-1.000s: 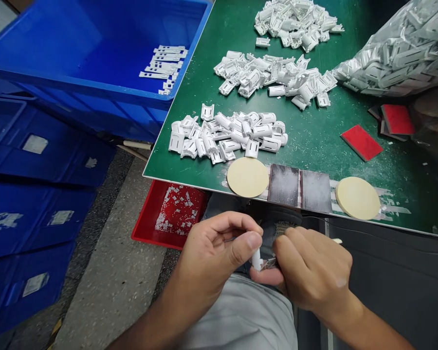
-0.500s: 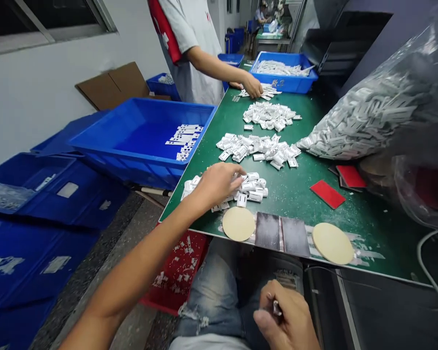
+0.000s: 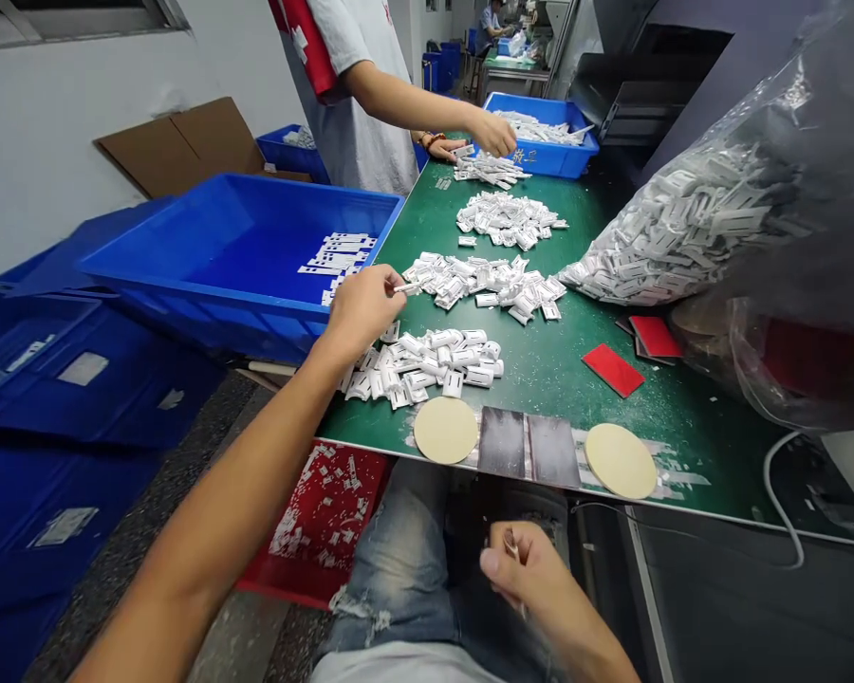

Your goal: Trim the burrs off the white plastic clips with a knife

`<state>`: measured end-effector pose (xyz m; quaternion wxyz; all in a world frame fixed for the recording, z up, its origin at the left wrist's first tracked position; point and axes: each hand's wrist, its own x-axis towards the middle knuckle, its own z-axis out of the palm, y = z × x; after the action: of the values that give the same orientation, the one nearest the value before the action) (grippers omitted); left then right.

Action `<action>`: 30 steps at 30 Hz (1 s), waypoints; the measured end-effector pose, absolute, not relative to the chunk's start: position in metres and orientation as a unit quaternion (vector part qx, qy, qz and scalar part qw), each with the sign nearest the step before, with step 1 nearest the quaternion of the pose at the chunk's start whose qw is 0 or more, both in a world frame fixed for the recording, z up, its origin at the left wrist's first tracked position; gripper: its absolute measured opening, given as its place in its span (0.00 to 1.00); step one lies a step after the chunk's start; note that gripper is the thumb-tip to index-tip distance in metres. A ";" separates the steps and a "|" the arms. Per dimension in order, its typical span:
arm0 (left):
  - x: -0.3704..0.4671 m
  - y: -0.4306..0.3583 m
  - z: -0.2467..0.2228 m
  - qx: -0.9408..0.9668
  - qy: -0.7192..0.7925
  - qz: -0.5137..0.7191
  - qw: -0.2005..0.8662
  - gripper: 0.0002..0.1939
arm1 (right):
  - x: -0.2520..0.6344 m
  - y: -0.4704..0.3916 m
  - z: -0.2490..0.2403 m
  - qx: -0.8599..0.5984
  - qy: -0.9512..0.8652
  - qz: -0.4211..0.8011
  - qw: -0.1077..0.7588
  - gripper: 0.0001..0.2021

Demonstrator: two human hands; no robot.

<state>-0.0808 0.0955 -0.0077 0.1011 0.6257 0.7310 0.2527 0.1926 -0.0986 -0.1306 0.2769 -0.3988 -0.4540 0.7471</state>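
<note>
My left hand [image 3: 367,308] is over the left edge of the green table [image 3: 541,379], pinching a small white part [image 3: 407,287]. Below it lies the nearest pile of white parts [image 3: 434,360]; a second pile [image 3: 491,283] is just to its right. Low over my lap, my right hand [image 3: 523,569] is closed round a small object, possibly a tool, too blurred to name. At the table's front edge sit two cream discs [image 3: 446,430] with dark square pads [image 3: 502,441] between them.
Left of the table stands a big blue bin [image 3: 242,237] with white strips. A red bin [image 3: 320,522] with scraps is below the edge. A co-worker's hand [image 3: 494,133] works near a far blue tray [image 3: 555,156]. A bulging clear bag [image 3: 690,218] lies at right.
My left hand has moved up and left off the nearest pile and now holds a white part. My right hand has turned slightly. The co-worker's hand has risen from the far pile.
</note>
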 end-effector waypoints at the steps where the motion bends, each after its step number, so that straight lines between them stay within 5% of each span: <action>1: -0.076 0.074 -0.004 0.635 0.717 0.267 0.102 0.09 | 0.191 -0.103 -0.128 -0.413 -0.465 0.728 0.287 0.26; 5: -0.045 -0.033 0.002 0.708 0.589 0.328 0.212 0.14 | 0.179 -0.114 -0.104 -0.451 -0.495 0.649 0.361 0.17; 7: -0.029 -0.077 -0.004 0.732 0.537 0.306 0.287 0.19 | 0.171 -0.114 -0.090 -0.440 -0.558 0.582 0.396 0.23; 9: -0.019 -0.106 -0.012 0.720 0.529 0.312 0.323 0.21 | 0.164 -0.111 -0.079 -0.409 -0.650 0.488 0.414 0.19; 14: -0.015 -0.131 -0.034 0.562 0.617 0.411 0.366 0.06 | 0.148 -0.108 -0.067 -0.402 -0.731 0.358 0.419 0.09; 30: -0.047 -0.199 -0.090 0.417 0.800 0.377 0.212 0.13 | 0.063 -0.160 -0.105 -0.422 -0.679 0.502 0.328 0.12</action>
<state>-0.0470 -0.1986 -0.0899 0.2118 0.4167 0.7998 0.3766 0.0632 -0.1604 -0.1048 0.3284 -0.4219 -0.6794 0.5025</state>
